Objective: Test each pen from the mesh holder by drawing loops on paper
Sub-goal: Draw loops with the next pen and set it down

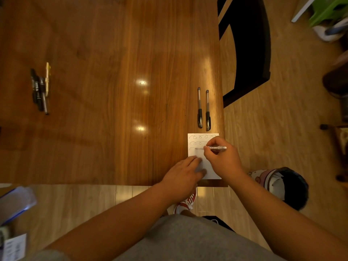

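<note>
Surroundings, far side of paper: two clear pens with black grips [199, 108] [207, 110], parallel, just apart from each other, tips toward the sheet, near the right edge of the surface [113, 91].
Surroundings, far left: cluster of dark pens [38, 91] lying side by side and touching, with a gold pen [47, 80] against its right side; well apart from the paper.
Obstructions: bare wood between hands and both pen groups; right-hand fingers covering the right end of the loop rows.
Beyond right edge: black chair [248, 49] on the floor, close to the surface.
Floor, right of person: dark rounded object with pink-and-white part [288, 187]; kind not determinable.
Floor, below near edge: red-and-white shoe [186, 202].
Containers: clear box with blue rim [15, 202] at lower left, blurred; contents not readable.
Paper [194, 153]: small white sheet at near right corner of surface; two rows of loops across the top, a third row started at left.
Left hand [182, 172]: flat on lower left of sheet, fingers straight, pressing it down, gripping nothing.
Right hand [222, 159]: fingers curled round white pen [218, 148].
White pen: nearly level, tip end blurred over the third row.
</note>
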Demonstrator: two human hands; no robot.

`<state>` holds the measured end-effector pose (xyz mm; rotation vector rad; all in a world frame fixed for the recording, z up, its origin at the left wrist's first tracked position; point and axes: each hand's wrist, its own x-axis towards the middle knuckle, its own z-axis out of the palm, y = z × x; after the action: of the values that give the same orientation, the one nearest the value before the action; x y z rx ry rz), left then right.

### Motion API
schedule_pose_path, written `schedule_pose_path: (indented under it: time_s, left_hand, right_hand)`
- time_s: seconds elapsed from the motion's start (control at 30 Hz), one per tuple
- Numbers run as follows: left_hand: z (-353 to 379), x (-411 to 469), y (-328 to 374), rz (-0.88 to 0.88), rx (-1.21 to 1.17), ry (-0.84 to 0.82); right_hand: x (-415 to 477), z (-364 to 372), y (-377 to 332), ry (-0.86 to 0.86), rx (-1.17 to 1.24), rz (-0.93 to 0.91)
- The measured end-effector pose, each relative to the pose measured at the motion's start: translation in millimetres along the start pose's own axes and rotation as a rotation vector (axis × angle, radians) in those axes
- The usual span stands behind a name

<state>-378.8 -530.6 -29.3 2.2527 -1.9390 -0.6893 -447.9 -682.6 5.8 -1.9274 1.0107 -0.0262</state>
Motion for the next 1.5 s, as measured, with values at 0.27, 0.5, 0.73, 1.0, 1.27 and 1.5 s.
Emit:
schedule_pose_path:
  time_s: [0.27,0.5,0.73,1.0,1.27,1.5]
  left_hand:
    - [-0.6,1.1,5.1,0.014,-0.01,0.019]
    - [-5.4,4.9,3.5,0.036,0.012,0.014]
    - [-4.7,10.3,5.2,0.031,0.06,-0.013]
    - [-3.6,12.0,10.9,0.023,0.03,0.03]
    - [-3.3,14.5,11.9,0.029,0.053,-0.006]
    - [-4.5,16.9,13.2,0.023,0.061,-0.017]
  right_hand:
    - [-7.0,0.1,5.2,-0.017,-0.016,-0.019]
    - [-4.0,2.4,1.8,-0.01,0.006,-0.046]
    - [0.0,-3.1,8.0,0.029,0.005,-0.027]
    - [-1.9,-9.8,17.7,0.057,0.014,-0.004]
    - [-8.5,-10.3,22.6,0.046,0.002,0.005]
    - [-6.3,-7.1,20.6,0.034,0.01,-0.024]
